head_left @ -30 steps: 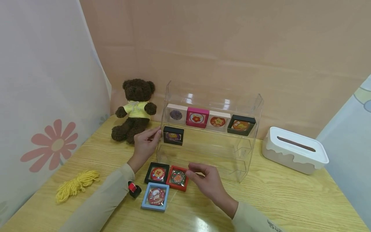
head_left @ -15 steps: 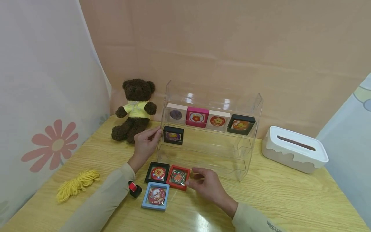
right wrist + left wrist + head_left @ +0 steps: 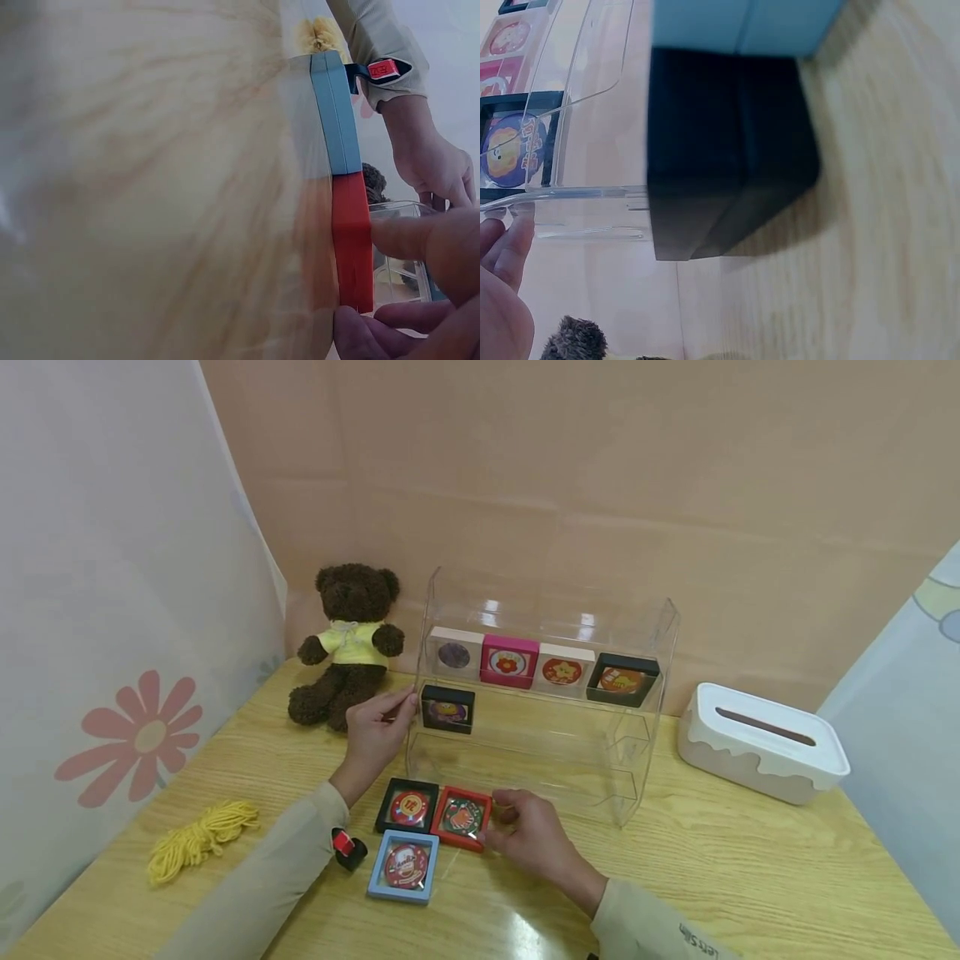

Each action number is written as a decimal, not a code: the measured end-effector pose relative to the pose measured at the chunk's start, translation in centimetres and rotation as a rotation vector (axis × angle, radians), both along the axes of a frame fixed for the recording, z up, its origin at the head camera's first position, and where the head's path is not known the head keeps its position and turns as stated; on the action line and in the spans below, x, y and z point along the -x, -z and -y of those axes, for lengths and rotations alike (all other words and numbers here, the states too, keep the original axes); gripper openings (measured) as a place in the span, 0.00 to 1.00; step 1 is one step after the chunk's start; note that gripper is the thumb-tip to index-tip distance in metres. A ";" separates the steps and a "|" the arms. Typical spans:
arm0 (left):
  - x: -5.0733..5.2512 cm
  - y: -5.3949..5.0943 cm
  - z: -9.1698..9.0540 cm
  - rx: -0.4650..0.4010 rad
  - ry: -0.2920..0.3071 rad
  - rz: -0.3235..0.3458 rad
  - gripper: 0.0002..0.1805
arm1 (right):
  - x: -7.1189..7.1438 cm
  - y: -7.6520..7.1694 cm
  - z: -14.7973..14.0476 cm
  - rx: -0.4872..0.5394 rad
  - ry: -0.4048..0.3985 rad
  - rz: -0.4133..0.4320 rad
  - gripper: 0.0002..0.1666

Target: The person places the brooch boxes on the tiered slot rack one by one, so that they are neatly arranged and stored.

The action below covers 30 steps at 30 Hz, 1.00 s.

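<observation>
From where I stand, the red case (image 3: 462, 817) lies in front of the clear rack (image 3: 540, 727), its side gripped between the right hand's (image 3: 536, 837) thumb and fingers. The left hand (image 3: 377, 733) pinches the rack's left edge. A black case (image 3: 407, 807) and a blue case (image 3: 403, 867) also lie before the rack; a bear (image 3: 354, 643) sits to its left.
</observation>
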State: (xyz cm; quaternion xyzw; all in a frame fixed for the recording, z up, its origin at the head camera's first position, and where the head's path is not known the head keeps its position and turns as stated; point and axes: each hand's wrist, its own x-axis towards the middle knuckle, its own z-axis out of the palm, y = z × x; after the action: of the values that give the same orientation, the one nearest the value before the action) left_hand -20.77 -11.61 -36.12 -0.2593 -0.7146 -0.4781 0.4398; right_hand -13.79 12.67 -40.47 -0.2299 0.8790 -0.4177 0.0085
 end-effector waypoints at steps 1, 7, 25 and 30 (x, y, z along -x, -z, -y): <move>0.0 0.0 0.0 0.000 0.000 0.002 0.10 | 0.0 0.0 0.0 -0.002 -0.005 0.003 0.33; 0.1 0.2 0.1 -0.014 0.013 0.014 0.10 | -0.3 -0.3 0.1 -0.014 -0.023 0.036 0.35; 0.2 0.2 0.0 -0.025 0.015 0.012 0.10 | -0.4 -0.1 0.1 0.026 -0.024 0.098 0.42; 0.1 0.3 0.0 -0.021 0.011 0.012 0.10 | -0.7 -0.1 0.2 0.043 0.000 0.067 0.40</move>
State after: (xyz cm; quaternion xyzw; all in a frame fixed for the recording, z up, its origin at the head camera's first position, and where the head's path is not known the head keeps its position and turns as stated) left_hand -20.89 -11.64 -36.40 -0.2558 -0.7106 -0.4898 0.4356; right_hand -13.13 12.47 -40.32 -0.2160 0.8689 -0.4441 0.0331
